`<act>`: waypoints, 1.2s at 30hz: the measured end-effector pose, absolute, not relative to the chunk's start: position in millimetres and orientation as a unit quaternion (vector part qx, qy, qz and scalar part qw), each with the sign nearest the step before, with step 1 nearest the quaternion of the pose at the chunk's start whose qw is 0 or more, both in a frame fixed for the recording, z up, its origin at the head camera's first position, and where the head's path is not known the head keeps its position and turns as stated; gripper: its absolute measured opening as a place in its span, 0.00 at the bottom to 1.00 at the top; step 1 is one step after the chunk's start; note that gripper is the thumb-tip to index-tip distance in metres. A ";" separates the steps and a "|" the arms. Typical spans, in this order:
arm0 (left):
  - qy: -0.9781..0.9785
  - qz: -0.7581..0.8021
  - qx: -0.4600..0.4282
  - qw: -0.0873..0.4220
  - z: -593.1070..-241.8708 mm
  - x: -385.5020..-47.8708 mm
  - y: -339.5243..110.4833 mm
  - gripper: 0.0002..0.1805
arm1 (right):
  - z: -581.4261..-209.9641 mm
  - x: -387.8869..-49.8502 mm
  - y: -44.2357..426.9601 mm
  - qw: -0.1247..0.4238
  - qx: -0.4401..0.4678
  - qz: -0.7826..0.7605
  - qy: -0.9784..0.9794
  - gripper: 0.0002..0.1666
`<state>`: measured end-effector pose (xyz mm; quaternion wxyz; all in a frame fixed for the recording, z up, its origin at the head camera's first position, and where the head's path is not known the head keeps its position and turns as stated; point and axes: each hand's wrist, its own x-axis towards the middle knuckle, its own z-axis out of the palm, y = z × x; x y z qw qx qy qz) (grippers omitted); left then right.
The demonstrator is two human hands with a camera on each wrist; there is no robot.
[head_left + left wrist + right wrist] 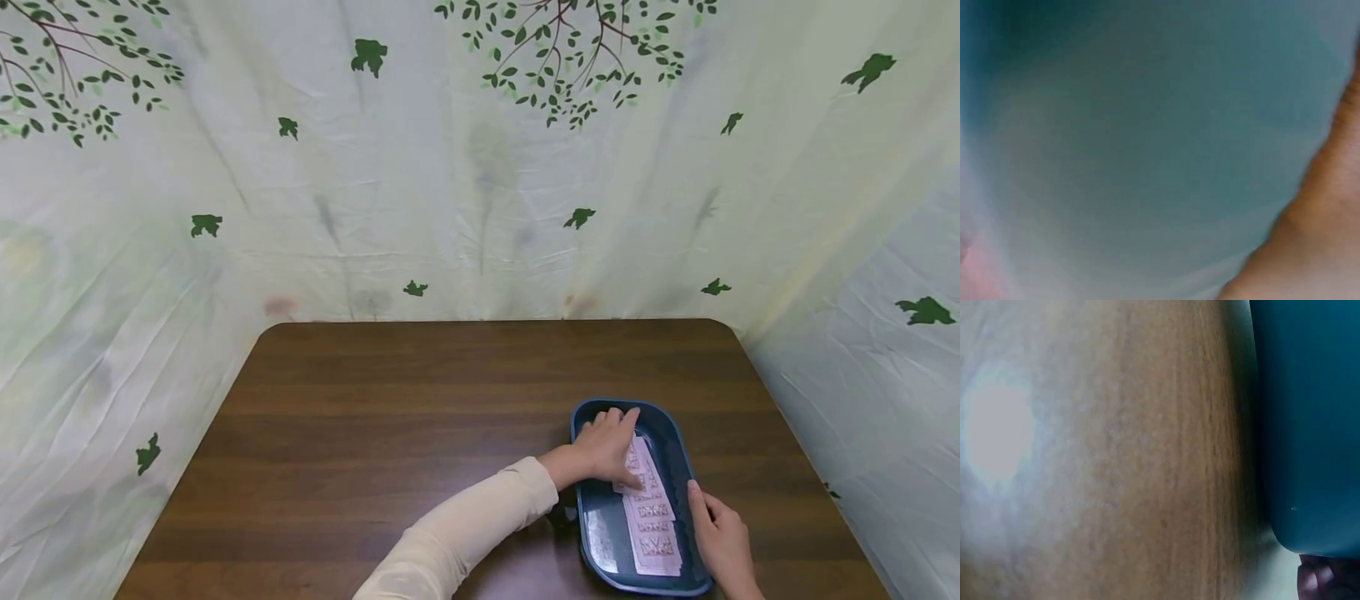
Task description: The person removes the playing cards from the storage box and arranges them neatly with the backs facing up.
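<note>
A dark blue tray (603, 542) lies on the table, its long side running away from me. In it are overlapping pink paper strips (656, 546) with small printed rows; the print is too small to read. My left hand (603, 446) reaches over the tray's left rim, thumb and forefinger spread apart, the thumb at the upper strip. The hand hides part of the strips. On the right rim, my right hand (723, 537) grips the tray with its thumb at the edge. Fingertips (1316, 581) show below the tray's outer wall (1316, 425) in the right wrist view. The left wrist view is blurred.
The brown wooden table (375, 417) has rounded far corners. Behind it and along both sides hangs a pale curtain (450, 192) with green leaf and bird prints. A small dark object (562, 517) shows beside the tray's left side, partly behind my left sleeve.
</note>
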<state>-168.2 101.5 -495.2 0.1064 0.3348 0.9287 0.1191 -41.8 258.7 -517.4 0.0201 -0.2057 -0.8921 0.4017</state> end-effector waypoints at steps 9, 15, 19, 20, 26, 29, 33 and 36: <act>0.890 0.094 0.436 0.100 -477.8 -171.1 89.6 0.55 | -515.7 -43.3 256.8 0.018 -0.195 0.401 -0.895 0.34; 0.875 0.123 0.462 0.076 -468.6 -175.0 69.9 0.52 | -516.4 -44.3 257.2 0.008 -0.202 0.400 -0.894 0.35; 0.874 0.116 0.471 0.035 -461.0 -178.8 53.5 0.52 | -516.9 -43.7 257.1 0.009 -0.200 0.399 -0.895 0.36; 0.872 0.112 0.476 0.024 -459.6 -179.9 49.3 0.52 | -517.1 -43.4 257.3 0.010 -0.199 0.399 -0.895 0.36; 0.854 0.095 0.510 -0.047 -456.9 -184.3 24.6 0.52 | -519.4 -40.6 258.0 -0.009 -0.217 0.404 -0.888 0.40; 0.855 0.108 0.503 -0.072 -455.6 -186.2 10.3 0.53 | -519.4 -40.1 258.0 -0.021 -0.222 0.408 -0.885 0.41; 0.869 0.113 0.472 -0.097 -457.0 -193.4 -12.9 0.54 | -518.7 -41.4 257.0 -0.019 -0.220 0.410 -0.885 0.42; 0.881 0.097 0.451 -0.102 -464.7 -200.7 -28.9 0.53 | -517.9 -42.9 256.1 -0.015 -0.218 0.412 -0.885 0.42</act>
